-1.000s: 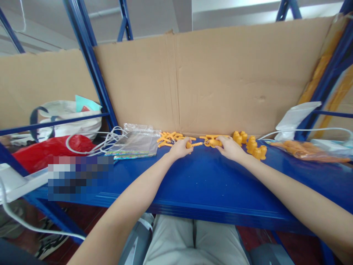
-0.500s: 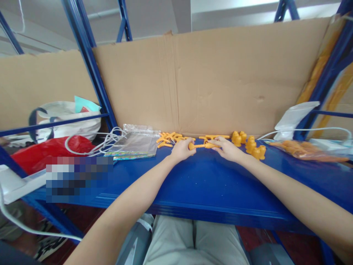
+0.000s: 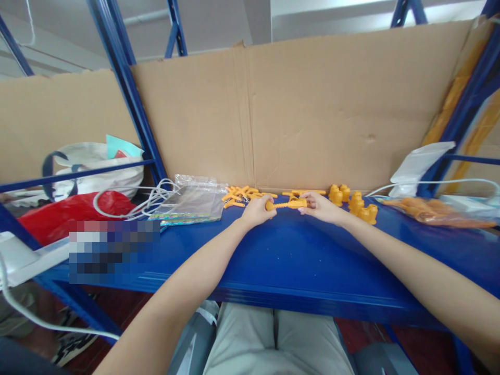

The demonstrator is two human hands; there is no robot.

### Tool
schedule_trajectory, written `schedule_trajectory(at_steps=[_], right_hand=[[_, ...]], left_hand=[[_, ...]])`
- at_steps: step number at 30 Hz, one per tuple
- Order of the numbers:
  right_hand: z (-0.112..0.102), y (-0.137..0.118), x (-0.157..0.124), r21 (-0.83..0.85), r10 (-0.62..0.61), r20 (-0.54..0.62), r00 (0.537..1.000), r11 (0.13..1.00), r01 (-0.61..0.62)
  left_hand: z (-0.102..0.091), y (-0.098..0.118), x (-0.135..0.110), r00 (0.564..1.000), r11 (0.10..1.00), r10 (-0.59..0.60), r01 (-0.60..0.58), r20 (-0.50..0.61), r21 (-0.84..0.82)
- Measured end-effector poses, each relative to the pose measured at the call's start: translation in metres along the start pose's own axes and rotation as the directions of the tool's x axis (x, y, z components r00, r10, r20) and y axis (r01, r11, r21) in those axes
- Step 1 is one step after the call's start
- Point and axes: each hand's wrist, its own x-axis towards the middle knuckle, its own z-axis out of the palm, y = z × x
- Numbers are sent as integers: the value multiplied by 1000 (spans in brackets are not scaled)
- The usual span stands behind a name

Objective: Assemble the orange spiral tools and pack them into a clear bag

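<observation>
Between my hands, a yellow-orange plastic piece with a ribbed, screw-like shaft [image 3: 282, 205] lies level, just above the blue shelf. My left hand [image 3: 257, 211] pinches its left end, where a round knob shows at the fingertips. At the thicker right end, the fingers of my right hand [image 3: 321, 207] are closed around the piece. Behind my left hand lies a heap of yellow-orange branched parts [image 3: 235, 196], some with small chains. Slim yellow-orange parts [image 3: 304, 192] rest behind my right hand. Several yellow-orange cup-like parts [image 3: 356, 203] stand to its right.
Clear plastic bags [image 3: 195, 200] and coiled white cable [image 3: 158, 198] lie left of the heap. A bag of orange parts [image 3: 433, 210] lies at the right. Cardboard [image 3: 312, 114] closes off the back, and a blue post [image 3: 133, 94] rises at the left.
My right hand has moved slightly right and its fingers have shifted on the piece, showing more of its thicker end. My left hand has barely moved.
</observation>
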Motion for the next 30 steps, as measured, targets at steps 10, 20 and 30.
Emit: schedule_trajectory(at_steps=[10,20,30], right_hand=[[-8,-48,-15,273,438,68,896,856,-439],[-5,-45,-12,261,575,157,803,760,-595],[-14,-31,-15,381,328,193,925,844,-378]], left_hand=[[0,4,-2,997,998,55,-57,-50,-33],[1,3,0,998,998,48,-50,-48,-29],[-2,2,-1,998,998,12,-15,-58,-61]])
